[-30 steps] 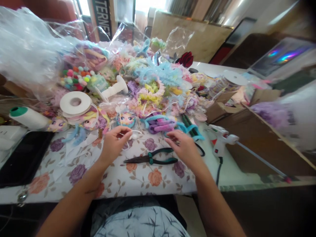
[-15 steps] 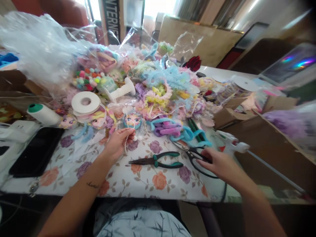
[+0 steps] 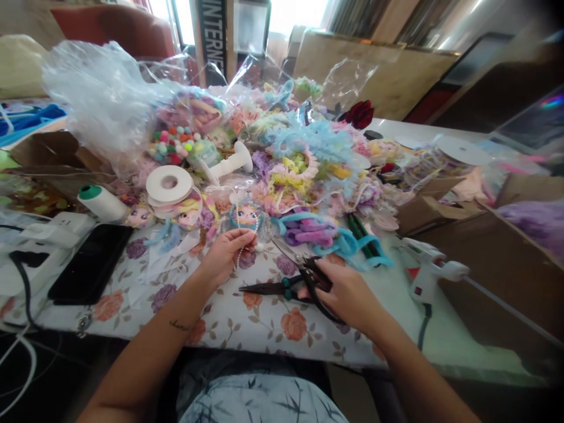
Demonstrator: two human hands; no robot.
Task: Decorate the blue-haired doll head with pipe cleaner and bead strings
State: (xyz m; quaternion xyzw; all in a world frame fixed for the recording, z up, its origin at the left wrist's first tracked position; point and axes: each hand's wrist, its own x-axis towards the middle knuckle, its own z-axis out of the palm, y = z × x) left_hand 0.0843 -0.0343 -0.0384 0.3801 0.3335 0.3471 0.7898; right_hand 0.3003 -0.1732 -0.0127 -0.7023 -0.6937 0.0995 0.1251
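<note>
My left hand [image 3: 230, 251] pinches a thin string of pearl beads [image 3: 238, 258], which hangs below the fingers and loops up over a blue-haired doll face [image 3: 245, 215] on the cloth just beyond. My right hand [image 3: 339, 291] is closed on the black handles of a pair of scissors [image 3: 312, 276]. The blades point up and left toward my left hand, and they look slightly apart. Under the scissors lie needle-nose pliers [image 3: 264, 288] with dark green grips, partly covered by my right hand.
A pile of pastel ribbons and trims [image 3: 308, 138] fills the table's back. On the left are a black phone [image 3: 90, 264], a thread cone [image 3: 102, 202] and a white ribbon spool [image 3: 168, 183]. A glue gun [image 3: 425, 264] and a cardboard box [image 3: 484, 264] stand on the right.
My right hand has lifted the scissors and brought them left, over the pliers and closer to my left hand. The left hand keeps its pinch on the beads. The view has shifted slightly left.
</note>
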